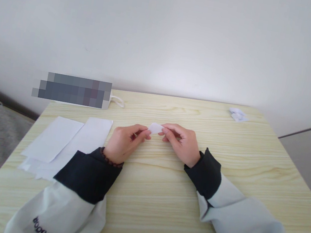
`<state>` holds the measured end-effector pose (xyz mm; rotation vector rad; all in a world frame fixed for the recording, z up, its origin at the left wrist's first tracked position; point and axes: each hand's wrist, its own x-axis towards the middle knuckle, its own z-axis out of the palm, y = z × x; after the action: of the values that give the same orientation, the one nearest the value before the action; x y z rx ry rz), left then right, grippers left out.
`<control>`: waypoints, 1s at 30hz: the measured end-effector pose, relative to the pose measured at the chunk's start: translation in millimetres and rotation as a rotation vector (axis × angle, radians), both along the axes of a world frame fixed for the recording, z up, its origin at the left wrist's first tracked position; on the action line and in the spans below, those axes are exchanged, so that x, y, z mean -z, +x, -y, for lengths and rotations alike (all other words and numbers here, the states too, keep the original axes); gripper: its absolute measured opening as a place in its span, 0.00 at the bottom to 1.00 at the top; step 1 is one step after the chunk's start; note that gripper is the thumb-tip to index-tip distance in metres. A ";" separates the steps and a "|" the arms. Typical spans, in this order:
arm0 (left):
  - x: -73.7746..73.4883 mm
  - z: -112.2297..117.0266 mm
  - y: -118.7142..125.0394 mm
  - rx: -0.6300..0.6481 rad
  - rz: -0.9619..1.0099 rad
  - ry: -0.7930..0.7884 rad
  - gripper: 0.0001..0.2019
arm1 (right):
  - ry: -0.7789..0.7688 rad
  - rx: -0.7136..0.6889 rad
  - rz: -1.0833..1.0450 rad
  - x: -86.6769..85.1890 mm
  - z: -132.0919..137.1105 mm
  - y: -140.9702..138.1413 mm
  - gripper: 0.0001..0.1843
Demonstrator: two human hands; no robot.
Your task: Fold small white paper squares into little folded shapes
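Both of my hands meet over the middle of a pale wooden table (159, 197). Between them is a small white piece of paper (156, 128), folded or rounded. My left hand (125, 141) pinches its left edge with fingers curled. Its right edge is pinched by my right hand (181, 142). Both hands rest low, close to the table top. A bead bracelet shows at my left wrist.
A loose stack of white paper sheets (62, 140) lies at the table's left side. Small white paper pieces (238, 114) sit at the far right corner. A blurred object with a white cord loop (117, 101) stands at the far left edge against the white wall.
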<state>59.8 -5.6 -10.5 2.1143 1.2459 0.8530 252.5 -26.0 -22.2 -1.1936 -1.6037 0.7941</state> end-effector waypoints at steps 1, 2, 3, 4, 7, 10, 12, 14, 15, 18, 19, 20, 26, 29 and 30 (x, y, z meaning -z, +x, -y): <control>-0.4 0.2 0.0 -0.006 0.001 0.000 0.15 | -0.005 -0.002 -0.003 0.5 -0.1 0.0 0.12; -0.8 0.3 0.0 -0.012 0.002 0.000 0.15 | -0.011 -0.003 -0.005 1.0 -0.2 0.1 0.12; -1.1 0.4 0.0 -0.015 0.000 -0.003 0.15 | -0.017 -0.003 -0.004 1.6 -0.2 0.1 0.12; -1.2 0.4 -0.1 -0.015 -0.004 -0.005 0.15 | -0.021 -0.004 0.000 2.2 -0.2 0.3 0.13; -1.0 0.3 -0.3 -0.009 -0.017 -0.004 0.15 | -0.030 -0.010 0.018 3.6 -0.2 0.8 0.13; -1.0 0.7 -0.2 -0.014 -0.018 0.003 0.15 | -0.025 -0.019 0.037 3.6 -0.3 0.6 0.13; -1.1 1.3 0.2 -0.020 -0.008 0.002 0.15 | -0.019 -0.014 0.037 2.8 -0.5 0.1 0.12; -0.6 1.8 0.7 -0.023 0.009 -0.001 0.15 | -0.017 -0.001 0.024 1.8 -0.6 -0.6 0.12; -0.1 1.9 0.9 -0.024 0.017 -0.001 0.15 | -0.019 0.005 0.016 1.3 -0.6 -0.9 0.12; 2.7 1.6 1.2 -0.032 0.031 0.005 0.15 | -0.017 0.011 -0.003 0.5 -0.6 -1.3 0.12; 3.7 1.2 1.1 -0.037 0.030 0.010 0.15 | -0.015 0.010 -0.009 0.5 -0.5 -1.4 0.12; 4.5 0.9 0.9 -0.041 0.026 0.016 0.15 | -0.013 0.009 -0.016 0.7 -0.5 -1.5 0.13; 5.6 -0.3 0.0 -0.036 0.006 0.022 0.14 | -0.015 0.001 -0.033 1.3 -0.7 -1.6 0.12; 4.6 -0.2 0.3 -0.039 0.024 0.011 0.14 | -0.008 -0.006 -0.030 0.2 -0.5 -1.6 0.12; 4.0 -0.1 0.5 -0.039 0.032 0.006 0.13 | -0.009 -0.010 -0.028 -0.2 -0.3 -1.6 0.12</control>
<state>60.3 -5.6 -14.5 2.0792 1.2728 0.9052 250.9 -25.7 -22.0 -1.1768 -1.5854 0.8216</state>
